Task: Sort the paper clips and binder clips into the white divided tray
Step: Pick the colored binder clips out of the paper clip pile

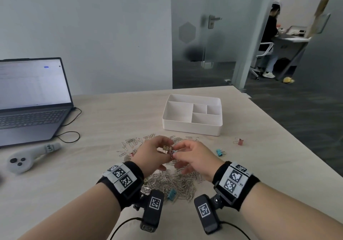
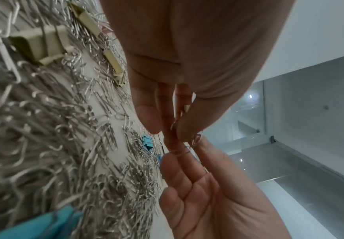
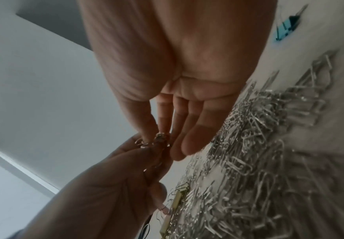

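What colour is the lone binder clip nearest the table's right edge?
Pink binder clip; clearest in the head view.

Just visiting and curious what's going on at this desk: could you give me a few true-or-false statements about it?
1. The white tray already holds clips. False: its compartments are empty.
2. Both hands, left hand and right hand, pinch small clips together above the pile of paper clips. True.
3. A pink binder clip lies apart, right of the pile. True.
4. The laptop is closed. False: it is open, with its screen lit.
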Motion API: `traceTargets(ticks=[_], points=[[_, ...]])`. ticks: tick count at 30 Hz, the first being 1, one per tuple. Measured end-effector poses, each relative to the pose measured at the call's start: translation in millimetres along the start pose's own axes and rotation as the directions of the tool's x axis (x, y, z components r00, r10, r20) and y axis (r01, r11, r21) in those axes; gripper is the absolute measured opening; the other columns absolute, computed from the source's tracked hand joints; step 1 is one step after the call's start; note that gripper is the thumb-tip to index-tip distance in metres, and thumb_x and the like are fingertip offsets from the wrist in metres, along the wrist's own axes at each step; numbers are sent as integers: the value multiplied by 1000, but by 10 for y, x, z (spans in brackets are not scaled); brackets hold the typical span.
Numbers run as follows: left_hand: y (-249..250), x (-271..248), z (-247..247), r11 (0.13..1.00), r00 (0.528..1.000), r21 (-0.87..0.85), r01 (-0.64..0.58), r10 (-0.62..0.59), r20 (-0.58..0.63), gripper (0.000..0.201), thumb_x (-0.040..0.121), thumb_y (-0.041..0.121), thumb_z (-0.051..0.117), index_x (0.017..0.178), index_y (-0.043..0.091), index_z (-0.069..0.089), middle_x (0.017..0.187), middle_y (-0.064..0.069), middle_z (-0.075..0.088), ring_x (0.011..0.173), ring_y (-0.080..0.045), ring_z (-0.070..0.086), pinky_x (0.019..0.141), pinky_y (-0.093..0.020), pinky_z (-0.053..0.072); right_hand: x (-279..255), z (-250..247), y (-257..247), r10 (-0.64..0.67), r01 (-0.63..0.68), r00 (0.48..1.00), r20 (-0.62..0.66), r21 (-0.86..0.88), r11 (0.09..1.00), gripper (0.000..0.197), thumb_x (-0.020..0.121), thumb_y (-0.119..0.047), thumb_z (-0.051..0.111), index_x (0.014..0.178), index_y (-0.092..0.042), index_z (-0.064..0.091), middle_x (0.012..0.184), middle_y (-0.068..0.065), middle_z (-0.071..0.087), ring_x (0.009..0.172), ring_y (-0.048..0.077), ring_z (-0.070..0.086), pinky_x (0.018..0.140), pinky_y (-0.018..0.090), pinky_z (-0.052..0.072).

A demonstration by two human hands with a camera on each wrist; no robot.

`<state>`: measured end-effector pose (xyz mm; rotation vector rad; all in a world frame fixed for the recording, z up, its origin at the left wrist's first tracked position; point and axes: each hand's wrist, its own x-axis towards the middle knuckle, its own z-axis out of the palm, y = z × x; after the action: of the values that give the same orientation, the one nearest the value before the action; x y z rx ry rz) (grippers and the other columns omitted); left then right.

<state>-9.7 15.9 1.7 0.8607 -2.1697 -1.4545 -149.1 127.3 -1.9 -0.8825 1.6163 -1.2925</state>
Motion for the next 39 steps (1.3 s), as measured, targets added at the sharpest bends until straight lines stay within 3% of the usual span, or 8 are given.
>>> traceTargets(ticks=[5, 10, 17, 22, 25, 28, 33, 39], points=[[-36, -59, 8, 982, 999, 182, -48, 44, 23, 34, 79, 1, 67, 97, 29, 63, 100, 11, 65, 67, -9, 66, 55, -27, 58, 13, 18, 95, -24, 22, 998, -52, -29, 999, 17, 85, -5, 75, 99, -2, 65, 79, 11, 68, 64, 19, 67, 53, 31, 55], [-66, -55, -17, 882, 993, 456, -118, 110, 43, 29, 80, 15, 69, 94, 38, 58, 96, 18, 65, 77, 0, 64, 61, -7, 42, -20, -27, 110, -86, 75, 993, -79, -126, 989, 10, 85, -9, 74, 91, -6, 68, 72, 8, 65, 60, 17, 61, 56, 32, 56], [-113, -64, -32, 959, 1000, 282, -6, 2, 17, 20, 79, 13, 72, 90, 29, 65, 86, 9, 68, 53, 3, 58, 52, -16, 47, -43, -110, 115, -80, 73, 983, -167, -45, 996, 5, 85, -5, 68, 87, -9, 65, 77, 8, 65, 58, 17, 59, 48, 28, 48], [-98, -73, -58, 975, 1000, 222, 16, -14, -10, 19, 84, 10, 70, 94, 25, 67, 87, 7, 69, 49, -3, 58, 46, -17, 48, -18, -224, 143, -101, 46, 984, -150, -332, 942, 2, 84, -13, 70, 84, -15, 69, 70, 0, 66, 57, 11, 59, 58, 29, 52], [-67, -66, -36, 985, 1000, 169, 8, -6, -12, 22, 83, 6, 67, 93, 25, 68, 94, 5, 70, 57, -4, 63, 54, -24, 57, -22, -217, 134, -130, 38, 978, -160, -477, 878, 3, 84, -27, 71, 83, -23, 72, 81, -7, 70, 67, 7, 61, 66, 25, 49], [-36, -55, 19, 993, 1000, 119, -14, 16, -19, 23, 82, 7, 70, 92, 27, 67, 97, 5, 71, 68, -11, 70, 58, -28, 61, -29, -184, 80, -210, 118, 960, -187, -411, 904, 9, 85, -32, 72, 84, -24, 72, 84, -7, 70, 71, 4, 60, 68, 23, 48], [2, -25, 104, 995, 998, 91, -43, 46, -39, 15, 77, 13, 78, 85, 24, 70, 87, 2, 71, 72, -18, 71, 56, -32, 61, -55, -85, 108, -52, 53, 998, 21, -51, 997, 22, 89, -15, 73, 110, -12, 66, 94, 11, 71, 67, 16, 66, 48, 27, 50], [-42, 2, 95, 1000, 999, 13, 28, -27, -25, 8, 89, 18, 71, 95, 21, 75, 83, 1, 76, 75, -13, 73, 56, -31, 59, -17, -455, 151, -112, 84, 978, -174, -163, 983, 4, 89, -17, 72, 92, -15, 72, 85, 2, 70, 64, 14, 62, 50, 24, 47]])
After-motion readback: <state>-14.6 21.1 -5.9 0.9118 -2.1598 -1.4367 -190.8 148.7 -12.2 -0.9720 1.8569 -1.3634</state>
